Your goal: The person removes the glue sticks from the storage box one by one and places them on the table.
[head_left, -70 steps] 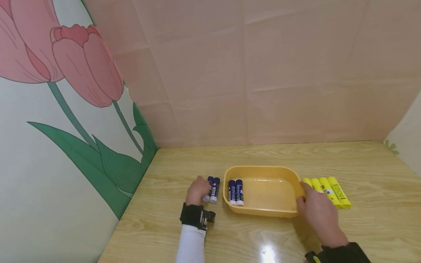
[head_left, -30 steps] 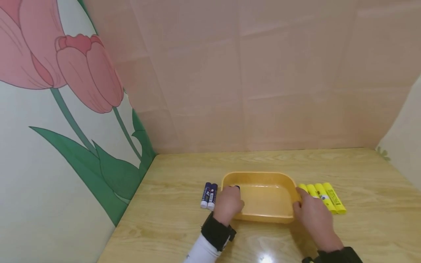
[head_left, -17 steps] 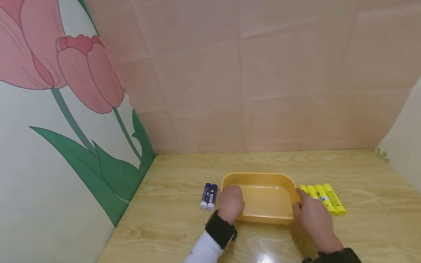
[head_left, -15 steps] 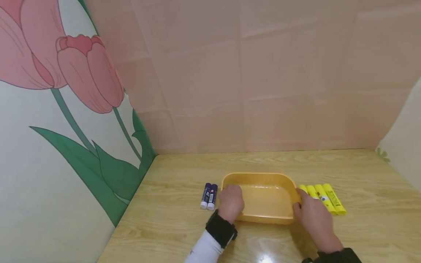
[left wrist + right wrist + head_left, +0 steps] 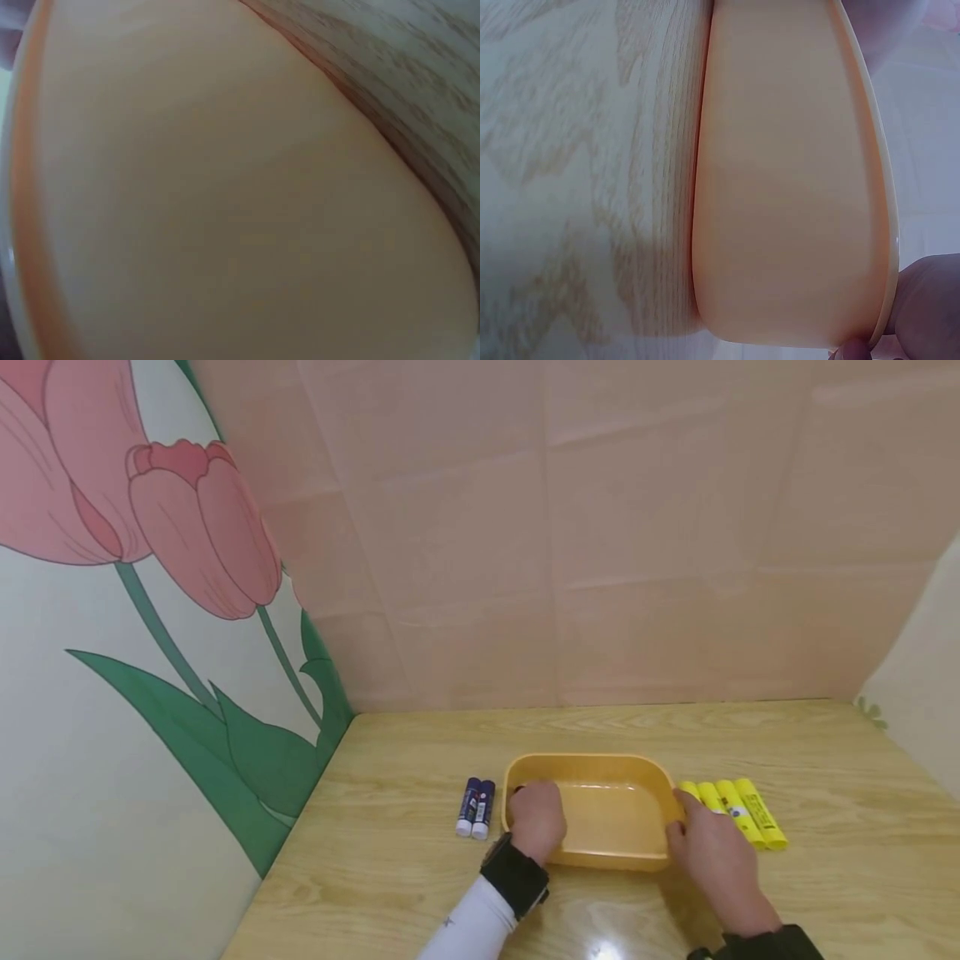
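My left hand [image 5: 537,822] reaches over the near-left rim of a yellow plastic tray [image 5: 611,862], fingers bent down inside. A dark tip [image 5: 518,789] shows just left of the knuckles; I cannot tell whether the fingers hold a glue stick, since the hand covers that corner. My right hand [image 5: 716,856] grips the tray's right rim between thumb and fingers. In the right wrist view its fingertips [image 5: 853,351] come round the tray's corner. Two blue glue sticks [image 5: 476,810] with white ends lie side by side left of the tray.
A row of several yellow glue sticks [image 5: 761,814] lies right of the tray, partly behind the right hand. The wood-grain table [image 5: 360,860] meets a pinkish backdrop [image 5: 600,568] at the back and a tulip-printed panel [image 5: 172,710] on the left.
My left hand has moved from the blue glue sticks on the table into the tray's left end, then shifted slightly right. My right hand keeps its grip on the rim.
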Demonstrator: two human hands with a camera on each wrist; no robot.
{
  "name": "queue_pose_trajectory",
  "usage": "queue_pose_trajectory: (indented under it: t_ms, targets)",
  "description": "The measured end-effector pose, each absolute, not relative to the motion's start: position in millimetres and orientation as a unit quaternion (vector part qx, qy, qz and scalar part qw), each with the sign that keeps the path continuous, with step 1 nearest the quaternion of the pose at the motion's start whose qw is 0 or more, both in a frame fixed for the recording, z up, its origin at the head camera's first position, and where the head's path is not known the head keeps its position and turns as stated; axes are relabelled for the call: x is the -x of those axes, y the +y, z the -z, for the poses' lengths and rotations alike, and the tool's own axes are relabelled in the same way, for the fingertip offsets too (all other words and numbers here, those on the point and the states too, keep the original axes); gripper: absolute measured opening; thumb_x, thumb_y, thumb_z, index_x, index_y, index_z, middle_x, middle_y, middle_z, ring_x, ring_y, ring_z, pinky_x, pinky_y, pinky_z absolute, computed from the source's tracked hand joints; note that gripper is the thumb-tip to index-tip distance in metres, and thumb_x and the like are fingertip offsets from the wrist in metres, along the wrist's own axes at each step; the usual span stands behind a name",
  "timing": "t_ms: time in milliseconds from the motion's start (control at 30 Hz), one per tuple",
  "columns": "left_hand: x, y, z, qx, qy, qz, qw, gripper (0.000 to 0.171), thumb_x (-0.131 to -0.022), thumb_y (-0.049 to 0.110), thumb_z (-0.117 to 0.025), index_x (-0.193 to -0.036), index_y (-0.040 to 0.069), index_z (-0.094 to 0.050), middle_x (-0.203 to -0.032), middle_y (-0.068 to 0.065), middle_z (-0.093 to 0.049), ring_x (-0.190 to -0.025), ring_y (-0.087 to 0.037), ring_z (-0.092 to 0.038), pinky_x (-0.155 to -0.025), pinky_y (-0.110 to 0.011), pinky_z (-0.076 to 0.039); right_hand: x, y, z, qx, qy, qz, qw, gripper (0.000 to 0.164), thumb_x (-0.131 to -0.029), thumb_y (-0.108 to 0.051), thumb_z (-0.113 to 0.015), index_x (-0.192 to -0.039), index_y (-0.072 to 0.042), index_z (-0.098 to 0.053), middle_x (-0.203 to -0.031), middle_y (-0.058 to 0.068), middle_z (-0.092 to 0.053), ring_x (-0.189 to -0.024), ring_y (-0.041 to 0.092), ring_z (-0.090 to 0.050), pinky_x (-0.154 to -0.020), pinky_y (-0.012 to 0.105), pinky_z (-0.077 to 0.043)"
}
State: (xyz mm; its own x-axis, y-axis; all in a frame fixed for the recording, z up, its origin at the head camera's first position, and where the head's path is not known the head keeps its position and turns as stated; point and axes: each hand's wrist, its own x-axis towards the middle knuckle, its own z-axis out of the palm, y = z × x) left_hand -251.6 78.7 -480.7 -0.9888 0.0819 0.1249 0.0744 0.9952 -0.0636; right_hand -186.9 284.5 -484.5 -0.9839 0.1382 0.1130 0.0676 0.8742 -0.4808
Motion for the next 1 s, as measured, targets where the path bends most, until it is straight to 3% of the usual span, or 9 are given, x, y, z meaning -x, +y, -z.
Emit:
queue_pose_trajectory:
  t_ms: [367,700,833,1000]
  targets:
    - [257,77,474,0.053,-0.997,0.005,0.059,0.017,-0.089,0.019,-0.071,-0.104,0.015,-0.065,-0.085,-0.005,-0.065,-0.072,-0.018,-0.064,-0.056,-0.032,-0.051,188,286,485,0.050,-0.966,-0.241,0.084,0.052,-0.090,-0.011,-0.055,-0.138,0.010,-0.048,-0.070,0.012,-0.055,-0.057,0.023,-0.045,-0.048,0.033,-0.033]
    - [262,78,476,0.065,-0.994,0.010,0.082,0.010,-0.088,0.018,-0.071,-0.096,0.015,-0.065,-0.082,-0.004,-0.065,-0.070,-0.018,-0.064,-0.054,-0.032,-0.049,187,288,485,0.052,-0.966,-0.241,0.081,0.052,-0.090,-0.012,-0.054,-0.138,0.009,-0.048,-0.069,0.011,-0.053,-0.057,0.023,-0.045,-0.048,0.033,-0.033]
    - [265,73,480,0.070,-0.993,0.046,0.088,0.016,-0.083,0.020,-0.075,-0.094,0.015,-0.064,-0.081,-0.004,-0.066,-0.070,-0.018,-0.064,-0.054,-0.032,-0.049,187,287,485,0.055,-0.966,-0.244,0.069,0.053,-0.090,-0.012,-0.053,-0.139,0.010,-0.047,-0.067,0.009,-0.051,-0.056,0.022,-0.044,-0.047,0.033,-0.033]
    - [270,64,483,0.093,-0.989,0.097,0.068,0.039,-0.071,0.029,-0.088,-0.096,0.015,-0.062,-0.081,-0.003,-0.065,-0.070,-0.018,-0.061,-0.057,-0.030,-0.048,187,285,484,0.056,-0.965,-0.249,0.057,0.054,-0.090,-0.011,-0.052,-0.140,0.010,-0.046,-0.067,0.008,-0.051,-0.056,0.021,-0.044,-0.048,0.032,-0.033]
